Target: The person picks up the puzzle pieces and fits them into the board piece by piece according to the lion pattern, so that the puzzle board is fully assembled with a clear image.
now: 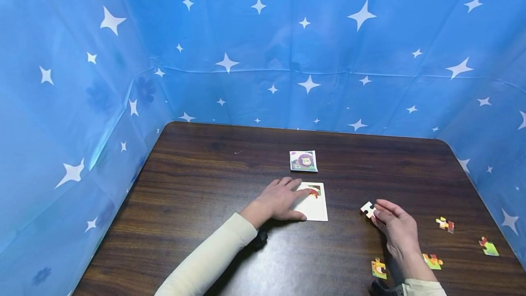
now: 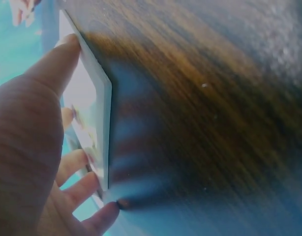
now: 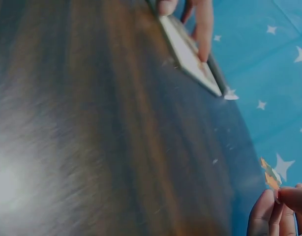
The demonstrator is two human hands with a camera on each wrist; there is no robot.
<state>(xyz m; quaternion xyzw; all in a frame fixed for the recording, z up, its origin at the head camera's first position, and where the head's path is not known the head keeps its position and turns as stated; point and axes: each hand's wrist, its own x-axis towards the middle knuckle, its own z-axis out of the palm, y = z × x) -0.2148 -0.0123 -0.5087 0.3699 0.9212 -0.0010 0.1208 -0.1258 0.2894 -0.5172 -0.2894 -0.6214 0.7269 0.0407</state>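
A white puzzle tray (image 1: 314, 209) lies near the middle of the table, with puzzle pieces (image 1: 315, 191) along its far edge. My left hand (image 1: 281, 199) rests on the tray's left side with its fingers spread; in the left wrist view, the thumb (image 2: 55, 64) lies along the near edge. The hand hides the tray's left part. To the right of the tray, my right hand (image 1: 397, 229) pinches a puzzle piece (image 1: 367, 209) between thumb and fingers, above the table. Its pale face shows in the head view, while orange shows on the piece (image 3: 272, 179) in the right wrist view.
A square lion picture card (image 1: 303, 161) lies behind the tray. Several loose pieces are scattered at right: one far piece (image 1: 445, 224), one rightmost (image 1: 489, 246), one beside my right wrist (image 1: 432, 261), one nearer (image 1: 378, 268). Blue starry cloth (image 1: 263, 49) surrounds the table (image 1: 185, 186).
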